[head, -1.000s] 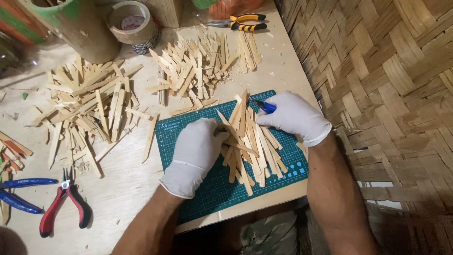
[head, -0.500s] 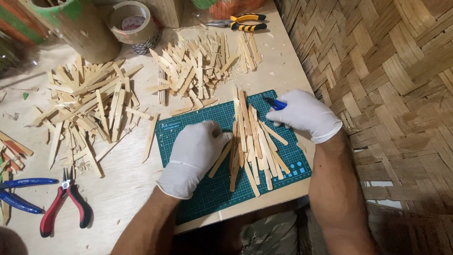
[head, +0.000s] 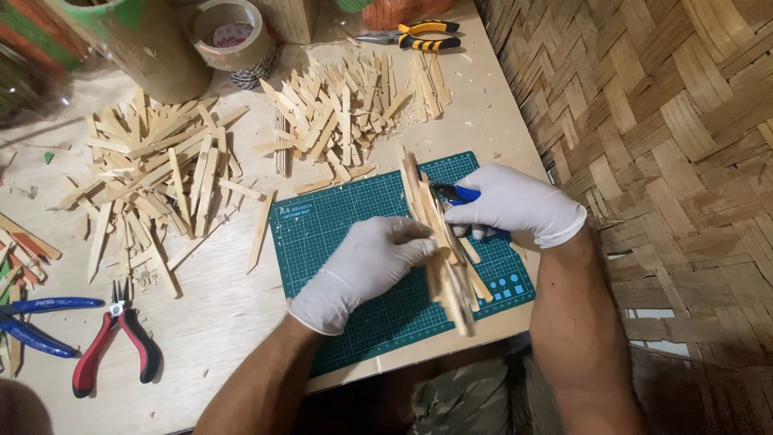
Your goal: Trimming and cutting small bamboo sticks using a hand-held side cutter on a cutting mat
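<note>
**Sticks gathered into a bundle over the mat**

Wooden table (head: 241, 322), woven wall (head: 660, 121) at right. Green cutting mat (head: 338, 225) at near edge. Large loose stick pile (head: 153, 173) at left, second pile (head: 338, 113) above the mat. Cardboard tube (head: 153, 48) and tape roll (head: 233, 36) at far edge. Red pliers (head: 117, 338) and blue pliers (head: 36, 318) at near left, yellow pliers (head: 419, 34) at top. Stick bundle (head: 439, 242) over the mat's right half, stacked on edge, pressed between both gloved hands. Left hand (head: 362, 270) curled against the bundle's left side. Right hand (head: 515, 205) closed on a blue-handled tool (head: 460, 193), fingers against the bundle's right side.
</note>
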